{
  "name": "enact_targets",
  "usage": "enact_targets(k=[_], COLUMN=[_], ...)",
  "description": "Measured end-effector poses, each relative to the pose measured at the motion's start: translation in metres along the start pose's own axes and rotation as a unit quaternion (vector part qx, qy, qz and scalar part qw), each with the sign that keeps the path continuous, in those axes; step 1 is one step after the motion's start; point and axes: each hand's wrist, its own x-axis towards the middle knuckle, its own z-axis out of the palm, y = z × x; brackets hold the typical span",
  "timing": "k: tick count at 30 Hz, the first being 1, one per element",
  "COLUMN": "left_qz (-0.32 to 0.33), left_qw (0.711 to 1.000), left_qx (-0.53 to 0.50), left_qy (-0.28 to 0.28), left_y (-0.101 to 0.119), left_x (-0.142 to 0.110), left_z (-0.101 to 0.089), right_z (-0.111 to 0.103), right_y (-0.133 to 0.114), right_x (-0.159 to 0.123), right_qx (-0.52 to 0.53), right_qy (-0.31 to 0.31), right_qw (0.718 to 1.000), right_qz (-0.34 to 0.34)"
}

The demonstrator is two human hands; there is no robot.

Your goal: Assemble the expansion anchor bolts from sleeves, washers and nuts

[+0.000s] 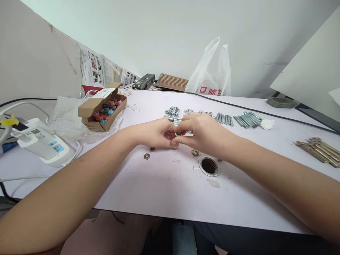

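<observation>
My left hand (158, 132) and my right hand (203, 131) meet fingertip to fingertip just above the middle of the table. A small brass-coloured nut (177, 134) shows between the thumb and finger of my right hand, which pinches it. The fingers of my left hand are curled closed against it; what lies inside them is hidden. Right behind the hands are silver bolts (173, 119), partly covered. On the near side lie a loose hex nut (147, 156), a darker nut (152, 149) and a flanged brass-coloured nut (196, 152).
Beyond are piles of silver nuts (174, 110), washers (205, 113) and bolts (248, 119). Long brass-coloured bolts (320, 150) lie right. A round cable hole (209, 165) opens near my right wrist. Left stand a cardboard box (105, 109) of coloured pieces and a white device (49, 145). A black cable (255, 113) crosses behind.
</observation>
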Motion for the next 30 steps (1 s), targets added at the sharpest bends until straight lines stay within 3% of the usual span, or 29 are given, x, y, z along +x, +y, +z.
enact_targets(k=[8,12,17,21,26,30], left_qz=[-0.004,-0.022,-0.009,0.004,-0.002,-0.007], left_qw=[1.000,1.000,1.000,1.000,1.000,1.000], left_qx=[-0.017,-0.021,-0.001,-0.007,-0.013,-0.011], left_qy=[-0.003,0.000,0.003,-0.008,-0.007,-0.010], left_y=[0.001,0.002,0.004,0.003,0.001,0.001], left_x=[0.002,0.001,0.000,0.001,0.001,0.000], left_z=[0.001,0.001,-0.001,-0.001,-0.001,-0.001], right_z=[0.003,-0.004,-0.006,-0.005,-0.002,0.008], right_y=[0.001,0.007,0.018,0.018,0.010,0.013], right_x=[-0.005,-0.003,-0.002,-0.004,-0.007,-0.012], right_qx=[0.024,0.138,0.272,0.273,0.222,0.311], right_qy=[0.013,-0.044,-0.114,-0.098,-0.029,-0.011], right_qw=[1.000,0.989,0.955,0.957,0.974,0.947], right_qz=[-0.015,0.008,0.005,-0.001,0.042,0.085])
